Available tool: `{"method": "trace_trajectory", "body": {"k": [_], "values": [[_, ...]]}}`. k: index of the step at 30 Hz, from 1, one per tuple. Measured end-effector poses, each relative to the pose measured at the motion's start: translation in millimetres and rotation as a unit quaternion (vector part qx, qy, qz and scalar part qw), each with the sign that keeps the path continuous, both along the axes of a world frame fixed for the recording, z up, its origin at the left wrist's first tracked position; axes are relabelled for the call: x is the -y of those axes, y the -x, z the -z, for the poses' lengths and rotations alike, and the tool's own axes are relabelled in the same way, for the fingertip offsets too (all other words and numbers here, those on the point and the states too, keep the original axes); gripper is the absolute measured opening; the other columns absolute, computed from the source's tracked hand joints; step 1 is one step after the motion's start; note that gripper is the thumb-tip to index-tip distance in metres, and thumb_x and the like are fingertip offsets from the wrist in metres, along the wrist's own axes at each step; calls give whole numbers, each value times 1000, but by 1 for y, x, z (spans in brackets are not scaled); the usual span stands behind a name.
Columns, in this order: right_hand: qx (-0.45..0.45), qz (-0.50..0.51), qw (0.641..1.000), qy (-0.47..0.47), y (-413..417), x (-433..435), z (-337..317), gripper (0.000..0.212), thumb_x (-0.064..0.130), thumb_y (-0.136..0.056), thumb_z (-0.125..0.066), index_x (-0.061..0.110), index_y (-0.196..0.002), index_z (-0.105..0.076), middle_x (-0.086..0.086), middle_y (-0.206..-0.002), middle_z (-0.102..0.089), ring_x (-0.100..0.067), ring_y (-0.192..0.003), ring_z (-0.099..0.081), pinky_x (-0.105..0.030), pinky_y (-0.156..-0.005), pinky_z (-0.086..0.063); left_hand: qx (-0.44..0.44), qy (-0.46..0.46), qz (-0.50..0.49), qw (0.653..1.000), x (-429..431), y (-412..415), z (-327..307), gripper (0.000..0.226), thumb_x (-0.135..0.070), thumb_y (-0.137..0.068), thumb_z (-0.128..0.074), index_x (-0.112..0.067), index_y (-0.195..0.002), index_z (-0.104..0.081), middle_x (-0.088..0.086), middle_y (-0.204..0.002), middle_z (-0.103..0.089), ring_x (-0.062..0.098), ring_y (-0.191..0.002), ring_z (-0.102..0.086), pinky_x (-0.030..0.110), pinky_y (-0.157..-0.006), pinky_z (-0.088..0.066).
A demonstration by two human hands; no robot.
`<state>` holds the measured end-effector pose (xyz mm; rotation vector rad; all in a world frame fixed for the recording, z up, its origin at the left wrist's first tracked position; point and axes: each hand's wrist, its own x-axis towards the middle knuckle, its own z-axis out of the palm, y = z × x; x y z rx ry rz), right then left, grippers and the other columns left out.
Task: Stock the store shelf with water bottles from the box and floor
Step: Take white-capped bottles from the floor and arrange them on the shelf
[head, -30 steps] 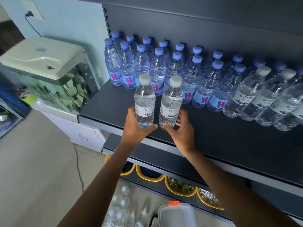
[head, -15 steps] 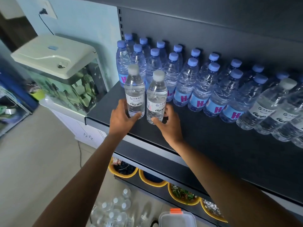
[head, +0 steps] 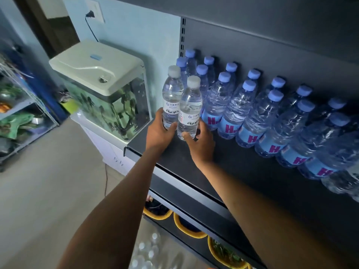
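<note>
Two clear water bottles with white caps stand upright side by side at the left end of the dark shelf (head: 242,171). My left hand (head: 158,133) grips the left bottle (head: 172,98) low on its body. My right hand (head: 201,143) wraps the base of the right bottle (head: 190,107). Just behind and to the right stand two rows of blue-capped bottles (head: 240,105) with blue "H" labels, running along the shelf's back. More white-capped bottles lie on the floor (head: 147,255) below the shelves.
A fish tank with a cream lid (head: 97,74) stands right beside the shelf's left end. Yellow-rimmed bowls (head: 188,228) sit on the lower shelf. A wire rack with goods (head: 17,113) stands at far left. Bare grey floor (head: 48,191) lies between.
Both hands have slid the two white-capped bottles leftward along the shelf, from its front middle to the left end, next to the blue-capped rows. The view has swung left too.
</note>
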<state>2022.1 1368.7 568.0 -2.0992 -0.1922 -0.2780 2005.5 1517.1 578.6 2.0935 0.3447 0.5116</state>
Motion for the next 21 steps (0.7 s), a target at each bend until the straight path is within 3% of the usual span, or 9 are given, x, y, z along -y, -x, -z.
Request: {"method": "trace_trajectory", "body": {"k": [2, 7, 12, 15, 18, 21], "values": [[1, 18, 1000, 20, -3, -5, 0, 72, 59, -78, -62, 24, -141, -54, 1, -132, -66, -27, -119, -62, -49, -95, -52, 10, 4, -5, 1000, -1, -2, 3, 63, -37, -94, -67, -27, -149, -37, -9, -131, -65, 18, -111, -65, 30, -88, -48], [-35, 34, 998, 38, -11, -13, -3, 77, 65, -78, -54, 24, -143, -53, 2, -138, -62, -25, -127, -58, -51, -101, -47, 18, -8, -26, 999, -5, -9, 11, 69, -36, -95, -65, -18, -154, -35, 6, -141, -45, 24, -131, -49, 33, -98, -43], [-28, 55, 997, 41, -14, -15, -1, 72, 59, -82, -66, 23, -143, -51, 1, -136, -63, -27, -125, -59, -49, -98, -48, 11, -1, -32, 999, -5, -8, 12, 72, -39, -96, -64, -20, -157, -30, 5, -152, -44, 23, -139, -45, 37, -105, -43], [-22, 68, 997, 37, -14, -18, -2, 77, 69, -75, -59, 25, -137, -52, 1, -130, -64, -26, -118, -62, -50, -93, -50, 20, 4, -31, 999, -4, -6, 10, 67, -37, -97, -63, -22, -155, -35, 2, -146, -50, 24, -130, -52, 34, -101, -44], [-11, 78, 996, 39, -15, -20, 0, 79, 74, -71, -55, 25, -133, -52, 1, -126, -65, -27, -114, -64, -50, -90, -52, 31, 0, -29, 999, -2, -4, 8, 61, -36, -96, -63, -24, -152, -39, -1, -139, -55, 26, -116, -60, 41, -96, -50], [-12, 93, 995, 44, -16, -23, 1, 76, 74, -69, -56, 27, -129, -50, 2, -121, -68, -29, -111, -65, -50, -90, -50, 34, -2, -28, 999, -1, -5, 6, 59, -33, -97, -63, -23, -151, -41, -1, -138, -56, 24, -117, -58, 39, -96, -49]]}}
